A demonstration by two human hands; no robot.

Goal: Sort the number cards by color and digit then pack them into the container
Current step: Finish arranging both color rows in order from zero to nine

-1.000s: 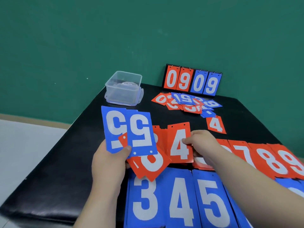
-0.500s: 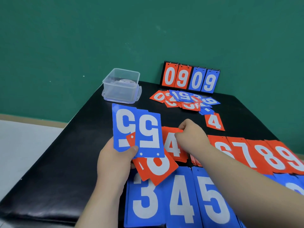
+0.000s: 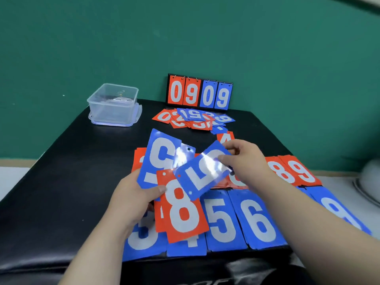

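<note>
over the sorted rows (image 3: pixel 222 223) on the surface (image 3: pixel 61 161), the left hand (image 3: pixel 135 194) grips a loose fan of cards (image 3: pixel 183 210); the right hand (image 3: pixel 244 159) pinches a blue 5 (image 3: pixel 201 177). the glossy fan could slip and scatter the rows. the container (image 3: pixel 114 105) stands back left, well apart.

wall (image 3: pixel 82 38): green | baseboard (image 3: pixel 20 162): tan | floor (image 3: pixel 12 177): pale | table (image 3: pixel 61 182): black, glossy

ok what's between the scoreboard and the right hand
Head view: a mixed pile of red and blue cards, then a lone red 4.
</note>
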